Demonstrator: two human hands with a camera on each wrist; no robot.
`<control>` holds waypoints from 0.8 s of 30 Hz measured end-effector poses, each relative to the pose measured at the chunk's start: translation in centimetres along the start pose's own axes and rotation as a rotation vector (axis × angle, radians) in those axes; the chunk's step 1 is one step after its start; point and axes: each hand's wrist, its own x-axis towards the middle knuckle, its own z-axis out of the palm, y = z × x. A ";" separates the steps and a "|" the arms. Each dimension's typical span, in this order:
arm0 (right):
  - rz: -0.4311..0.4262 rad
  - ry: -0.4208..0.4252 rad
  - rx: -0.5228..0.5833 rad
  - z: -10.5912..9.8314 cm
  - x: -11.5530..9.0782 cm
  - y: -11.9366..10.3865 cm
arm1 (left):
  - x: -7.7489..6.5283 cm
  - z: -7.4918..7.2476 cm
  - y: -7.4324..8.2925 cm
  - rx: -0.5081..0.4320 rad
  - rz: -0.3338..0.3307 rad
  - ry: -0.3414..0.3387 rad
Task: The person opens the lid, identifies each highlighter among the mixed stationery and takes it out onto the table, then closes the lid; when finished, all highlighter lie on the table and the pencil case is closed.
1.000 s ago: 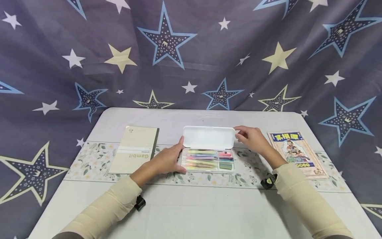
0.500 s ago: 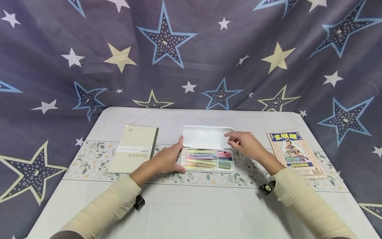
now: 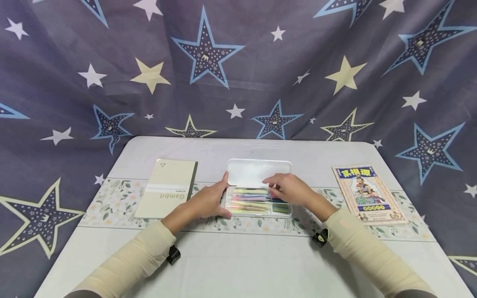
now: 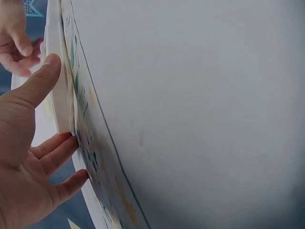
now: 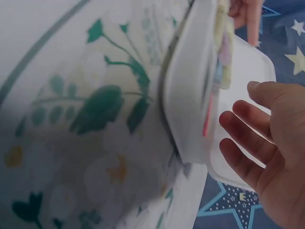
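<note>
Though I watch this from afar, the head view gives me the key relation plainly: the pens (image 3: 249,198) lie with their long axis left to right in the white pencil case (image 3: 257,215), below and to the left of the loosely bent right hand (image 3: 290,188). That hand is over the tray's right end, closer to the pens than the left hand (image 3: 206,200), which spans the case's left end with thumb and forefinger spread. I see nothing gripped in the right hand; whether a fingertip brushes a pen I cannot tell. The smooth lid (image 3: 242,173), a rounded rectangle, leans open on the far side, and a small green block (image 3: 280,207) fills the near right compartment. Left of the case is a matte, cream notebook (image 3: 167,188); well to the right, a printed paper booklet (image 3: 369,194). All rest on the pale table (image 3: 242,256), across its leafy floral band (image 3: 298,227).

From the left wrist I see the left thumb laid nearly straight on the case's flat outer wall, the other fingers extended and parted by its end.

From the right wrist, I get the right hand's fingers apart, nothing between them, the glossy lid behind; yellow and purple barrels show above the tray's wall.
</note>
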 end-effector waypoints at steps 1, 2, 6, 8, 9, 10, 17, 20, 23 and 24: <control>-0.015 -0.005 -0.007 0.2 0.1 -0.1 | 0.0 0.0 0.0 -0.002 -0.002 -0.003; -0.031 -0.009 -0.012 0.4 0.1 -0.1 | 0.0 0.1 0.0 -0.003 -0.003 -0.005; -0.071 -0.002 -0.038 0.9 0.3 -0.3 | 0.0 0.2 -0.1 -0.006 -0.007 -0.007; -0.076 0.008 -0.049 1.0 0.4 -0.3 | 0.0 0.2 -0.2 -0.004 -0.009 -0.002; -0.075 0.009 -0.052 1.0 0.4 -0.3 | 0.1 0.2 -0.2 -0.004 -0.009 0.001; -0.076 0.008 -0.055 1.1 0.4 -0.3 | 0.1 0.3 -0.2 -0.008 -0.008 0.003; -0.075 -0.009 -0.070 1.3 0.6 -0.4 | 0.1 0.4 -0.3 0.003 -0.004 0.011; -0.082 0.001 -0.079 1.2 0.8 -0.4 | 0.2 0.2 -0.3 0.009 0.001 0.021; -0.090 -0.007 -0.084 1.2 1.0 -0.5 | 0.1 0.2 -0.3 0.007 -0.002 0.013; -0.093 -0.011 -0.086 1.2 1.0 -0.5 | 0.1 0.2 -0.4 0.005 -0.004 0.011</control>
